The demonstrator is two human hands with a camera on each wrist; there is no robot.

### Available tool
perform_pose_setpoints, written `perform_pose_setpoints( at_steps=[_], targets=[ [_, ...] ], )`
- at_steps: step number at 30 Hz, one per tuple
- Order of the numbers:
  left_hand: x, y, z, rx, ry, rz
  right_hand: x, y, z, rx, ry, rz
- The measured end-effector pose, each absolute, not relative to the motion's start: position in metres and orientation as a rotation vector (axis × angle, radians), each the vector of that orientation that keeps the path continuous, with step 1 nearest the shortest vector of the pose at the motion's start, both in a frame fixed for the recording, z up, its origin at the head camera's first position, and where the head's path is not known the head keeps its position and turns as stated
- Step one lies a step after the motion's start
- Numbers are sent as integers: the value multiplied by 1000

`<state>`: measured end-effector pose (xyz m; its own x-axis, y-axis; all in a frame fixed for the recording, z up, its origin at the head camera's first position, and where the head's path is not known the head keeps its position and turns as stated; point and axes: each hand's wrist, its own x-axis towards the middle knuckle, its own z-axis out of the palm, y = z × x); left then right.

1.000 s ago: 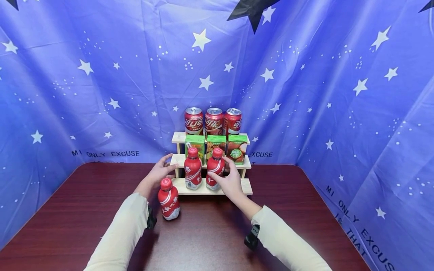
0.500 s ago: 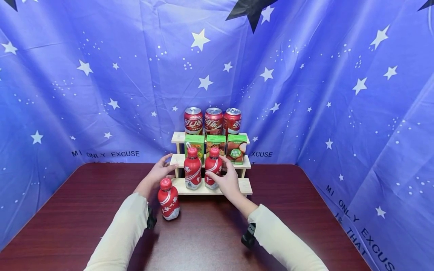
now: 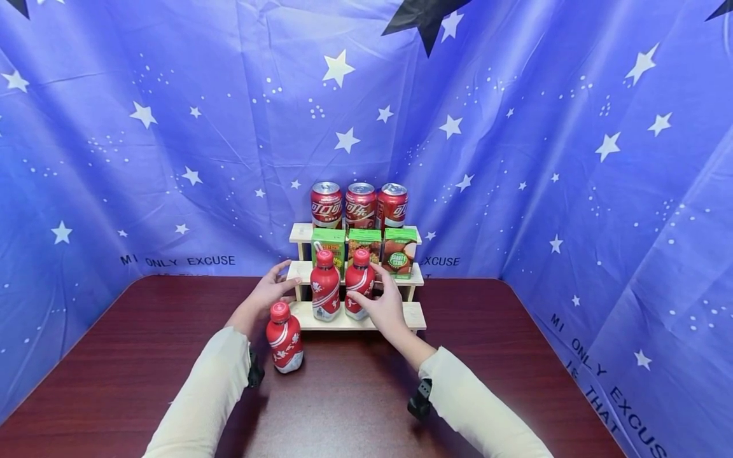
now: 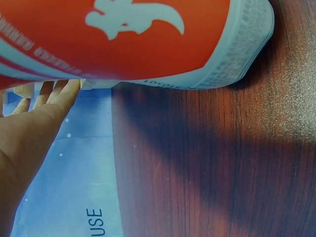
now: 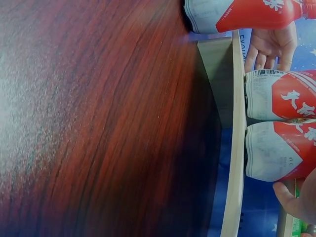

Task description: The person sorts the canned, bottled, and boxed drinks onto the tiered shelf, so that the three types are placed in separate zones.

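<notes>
On the lowest step of a wooden stepped rack stand two red drink bottles. My right hand holds the right-hand bottle, thumb on its front and fingers at its right side. Just left of it is the other bottle, upright. My left hand touches the left end of the middle step, with fairly straight fingers. A third red bottle stands on the table, in front of that hand; it fills the top of the left wrist view. In the right wrist view the two rack bottles appear sideways, close together.
Three red cola cans line the top step. Green-topped drink cartons stand on the middle step, partly hidden by the bottles. The dark red wooden table runs back to a blue star-printed cloth.
My right hand has shifted the bottle it holds slightly left, closer to the other one on the lowest step. The left hand and the bottle on the table have stayed put.
</notes>
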<state>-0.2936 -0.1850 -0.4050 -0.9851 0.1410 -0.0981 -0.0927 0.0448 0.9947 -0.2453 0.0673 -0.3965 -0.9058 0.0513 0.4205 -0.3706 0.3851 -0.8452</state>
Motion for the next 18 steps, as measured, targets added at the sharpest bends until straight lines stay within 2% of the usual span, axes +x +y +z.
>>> perform_pose_setpoints(
  at_steps=[18],
  targets=[
    [-298, -188, -410, 55, 2120, 2063, -220, 77, -398, 358, -2142, 1550]
  ],
)
